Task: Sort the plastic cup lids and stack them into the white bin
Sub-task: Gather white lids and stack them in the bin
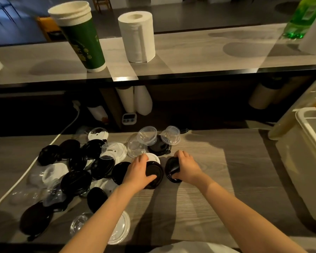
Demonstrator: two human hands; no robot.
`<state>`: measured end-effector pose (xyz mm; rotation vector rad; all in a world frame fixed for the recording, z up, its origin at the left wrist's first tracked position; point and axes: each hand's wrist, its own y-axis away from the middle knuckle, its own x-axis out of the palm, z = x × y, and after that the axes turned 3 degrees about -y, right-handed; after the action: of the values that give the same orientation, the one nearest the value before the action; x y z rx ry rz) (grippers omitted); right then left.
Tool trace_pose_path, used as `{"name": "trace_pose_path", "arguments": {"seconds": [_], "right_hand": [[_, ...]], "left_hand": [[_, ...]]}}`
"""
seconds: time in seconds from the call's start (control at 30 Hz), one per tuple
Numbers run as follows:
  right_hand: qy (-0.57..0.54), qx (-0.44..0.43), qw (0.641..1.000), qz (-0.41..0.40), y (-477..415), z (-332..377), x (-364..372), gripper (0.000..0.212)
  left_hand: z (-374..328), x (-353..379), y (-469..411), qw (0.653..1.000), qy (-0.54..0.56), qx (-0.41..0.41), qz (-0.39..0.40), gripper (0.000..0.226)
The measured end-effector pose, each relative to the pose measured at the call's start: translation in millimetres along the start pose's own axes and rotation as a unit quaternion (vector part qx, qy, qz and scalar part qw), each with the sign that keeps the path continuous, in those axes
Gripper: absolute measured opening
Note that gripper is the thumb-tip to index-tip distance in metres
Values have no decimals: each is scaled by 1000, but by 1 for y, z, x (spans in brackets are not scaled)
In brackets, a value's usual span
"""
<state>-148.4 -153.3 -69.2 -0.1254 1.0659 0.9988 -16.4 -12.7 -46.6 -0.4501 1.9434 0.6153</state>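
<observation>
Several black, white and clear plastic lids (75, 179) lie scattered over the left half of the wooden counter. My left hand (138, 169) grips a black lid (156, 171) that lies on a white lid (154, 158), fingers over its far edge and thumb at its near rim. My right hand (185, 166) holds a small stack of black lids (171, 168) just to the right, fingers curled round it. Clear domed lids (148, 137) sit behind the hands. The white bin (306, 139) stands at the counter's right edge.
A raised shelf behind holds a green stack of paper cups (80, 37), a paper towel roll (137, 35) and a green bottle (303, 17). A white cable (35, 161) runs along the left. A small timer (129, 118) sits under the shelf.
</observation>
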Motion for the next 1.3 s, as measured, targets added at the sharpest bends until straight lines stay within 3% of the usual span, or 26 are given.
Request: {"name": "trace_pose_path", "arguments": {"seconds": [0.1, 0.23, 0.4, 0.53, 0.87, 1.17, 1.3], "right_hand": [[-60, 5, 998, -10, 4, -2, -6, 72], [-126, -5, 991, -51, 8, -10, -33, 36], [-214, -21, 968, -125, 23, -14, -88, 34], [-257, -47, 953, -156, 40, -24, -126, 34], [-360, -66, 894, -258, 113, -103, -223, 33], [-380, 22, 866, -326, 177, -226, -290, 38], [-322, 75, 879, -343, 187, -281, -304, 40]], "left_hand": [[-3, -4, 0, 991, 125, -49, -14, 44], [-10, -15, -8, 970, 228, -76, -50, 42], [-45, -39, -15, 926, 361, -60, -89, 26], [-86, -51, -14, 922, 375, -14, -98, 22], [-208, -47, -17, 868, 488, 33, -81, 15], [-334, -20, -27, 862, 497, 81, -57, 17], [-365, -6, -26, 853, 515, 86, -33, 10]]}}
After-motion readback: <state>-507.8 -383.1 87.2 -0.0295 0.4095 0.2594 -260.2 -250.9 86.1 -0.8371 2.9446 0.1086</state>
